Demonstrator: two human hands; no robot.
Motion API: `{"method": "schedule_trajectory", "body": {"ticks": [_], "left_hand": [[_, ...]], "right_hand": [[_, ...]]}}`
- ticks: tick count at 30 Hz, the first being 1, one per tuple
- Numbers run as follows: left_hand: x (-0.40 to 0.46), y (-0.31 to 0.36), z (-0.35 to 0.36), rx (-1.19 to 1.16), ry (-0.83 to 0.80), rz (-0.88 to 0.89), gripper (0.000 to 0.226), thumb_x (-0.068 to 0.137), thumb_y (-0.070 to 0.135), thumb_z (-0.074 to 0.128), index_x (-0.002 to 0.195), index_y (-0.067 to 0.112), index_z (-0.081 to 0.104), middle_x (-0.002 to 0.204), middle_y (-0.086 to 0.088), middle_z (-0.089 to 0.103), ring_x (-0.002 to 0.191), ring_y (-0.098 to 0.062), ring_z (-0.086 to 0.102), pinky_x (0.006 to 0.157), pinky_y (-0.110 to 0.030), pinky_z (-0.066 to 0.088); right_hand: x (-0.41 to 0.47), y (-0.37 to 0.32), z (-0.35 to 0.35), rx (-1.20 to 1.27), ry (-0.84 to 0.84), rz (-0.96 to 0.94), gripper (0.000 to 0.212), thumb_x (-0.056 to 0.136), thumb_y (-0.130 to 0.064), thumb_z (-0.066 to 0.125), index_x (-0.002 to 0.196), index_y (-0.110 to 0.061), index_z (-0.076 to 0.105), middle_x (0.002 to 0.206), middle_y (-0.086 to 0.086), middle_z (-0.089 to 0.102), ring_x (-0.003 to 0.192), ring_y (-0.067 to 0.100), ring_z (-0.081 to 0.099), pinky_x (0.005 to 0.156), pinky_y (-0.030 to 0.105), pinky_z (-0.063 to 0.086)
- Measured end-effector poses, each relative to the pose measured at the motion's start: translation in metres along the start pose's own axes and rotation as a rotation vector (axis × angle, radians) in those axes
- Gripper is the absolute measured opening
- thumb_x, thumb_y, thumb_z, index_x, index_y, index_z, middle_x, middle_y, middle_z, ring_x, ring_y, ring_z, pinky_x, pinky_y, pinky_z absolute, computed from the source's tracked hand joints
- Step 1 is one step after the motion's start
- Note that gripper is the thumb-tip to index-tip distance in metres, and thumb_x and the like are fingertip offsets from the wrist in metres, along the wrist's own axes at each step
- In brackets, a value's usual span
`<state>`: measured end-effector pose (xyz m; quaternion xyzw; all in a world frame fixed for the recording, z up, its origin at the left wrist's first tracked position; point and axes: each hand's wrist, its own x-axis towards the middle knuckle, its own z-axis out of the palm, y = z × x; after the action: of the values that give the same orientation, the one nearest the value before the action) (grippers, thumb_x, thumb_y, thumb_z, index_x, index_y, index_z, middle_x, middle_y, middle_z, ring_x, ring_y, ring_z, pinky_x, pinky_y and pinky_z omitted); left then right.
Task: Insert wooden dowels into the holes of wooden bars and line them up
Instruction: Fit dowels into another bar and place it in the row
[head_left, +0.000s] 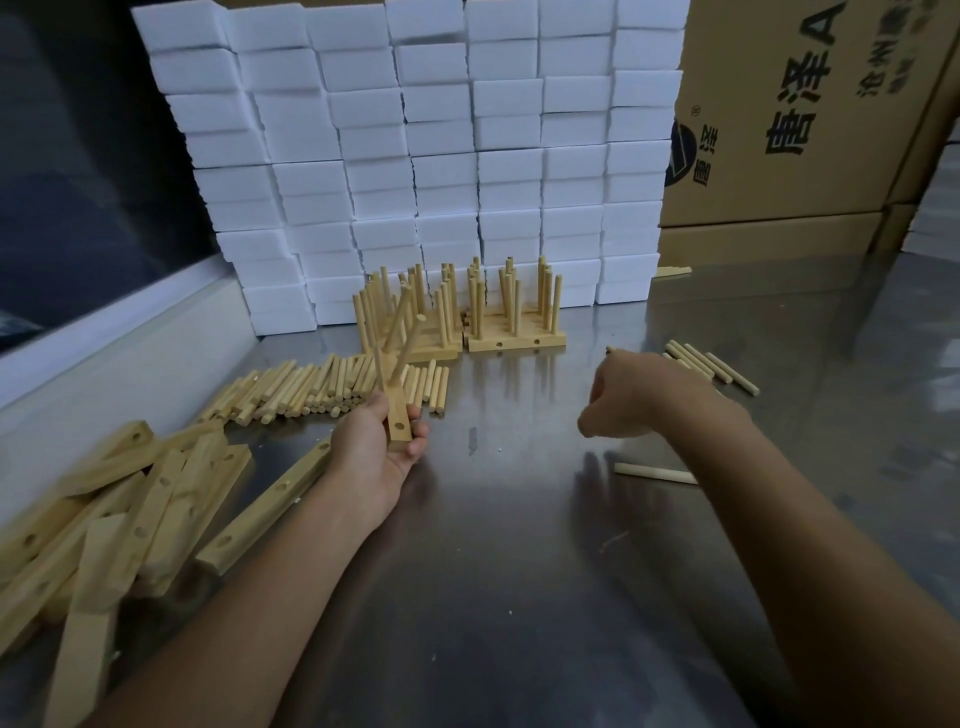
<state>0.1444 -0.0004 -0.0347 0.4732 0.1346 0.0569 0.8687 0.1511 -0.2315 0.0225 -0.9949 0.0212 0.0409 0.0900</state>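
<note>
The left hand (382, 441) grips a short wooden bar (399, 423) by its near end, fingers curled round it, holding it just above the steel desk (509, 571) left of centre. Two dowels (404, 345) stand in the bar's holes and lean a little toward the far side; one empty hole shows on the bar's near face. The right hand (628, 397) hovers right of centre with its fingers curled in; whether it pinches anything, I cannot tell, since the fingertips are turned away. Behind the left hand a heap of loose dowels (311, 387) lies on the desk, well left of the right hand. Farther back, finished bars with upright dowels (457, 312) stand side by side in a row, just in front of a wall of stacked white foam blocks (415, 156). At the near left a pile of empty bars (119, 509) lies criss-crossed, their drilled holes showing. A few more dowels (711, 364) lie at the right beyond the right hand, and a single dowel (654, 473) lies on the desk just near the right wrist. Cardboard boxes (800, 114) with printed lettering stand at the far right.
</note>
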Motion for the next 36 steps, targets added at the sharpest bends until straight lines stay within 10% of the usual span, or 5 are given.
{"method": "schedule_trajectory", "body": {"ticks": [18,28,36], "left_hand": [[-0.001,0.0,0.001,0.01,0.003,-0.014,0.027,0.108,0.02,0.032,0.099,0.002,0.051,0.071,-0.009,0.05,0.05,-0.016,0.046,0.036,-0.02,0.033],[0.0,-0.001,0.001,0.017,-0.005,-0.008,0.027,0.108,0.02,0.032,0.114,0.001,0.05,0.071,-0.009,0.052,0.049,-0.015,0.048,0.037,-0.02,0.034],[-0.002,0.0,0.001,0.026,-0.001,-0.018,0.029,0.107,0.024,0.035,0.118,0.002,0.051,0.072,-0.008,0.054,0.05,-0.015,0.049,0.037,-0.02,0.035]], "right_hand": [[0.001,0.048,-0.013,-0.028,-0.528,-0.093,0.03,0.071,-0.039,0.086,0.096,-0.036,0.07,0.096,-0.009,0.071,0.091,0.009,0.065,0.075,0.027,0.054],[0.013,0.044,-0.003,0.174,-0.287,-0.132,0.024,0.092,-0.033,0.068,0.112,-0.019,0.07,0.093,-0.003,0.073,0.087,0.015,0.07,0.081,0.032,0.059],[0.014,0.023,0.02,0.664,0.061,-0.269,0.019,0.098,-0.044,0.055,0.098,-0.025,0.058,0.082,-0.002,0.063,0.063,0.009,0.052,0.047,0.018,0.041]]}}
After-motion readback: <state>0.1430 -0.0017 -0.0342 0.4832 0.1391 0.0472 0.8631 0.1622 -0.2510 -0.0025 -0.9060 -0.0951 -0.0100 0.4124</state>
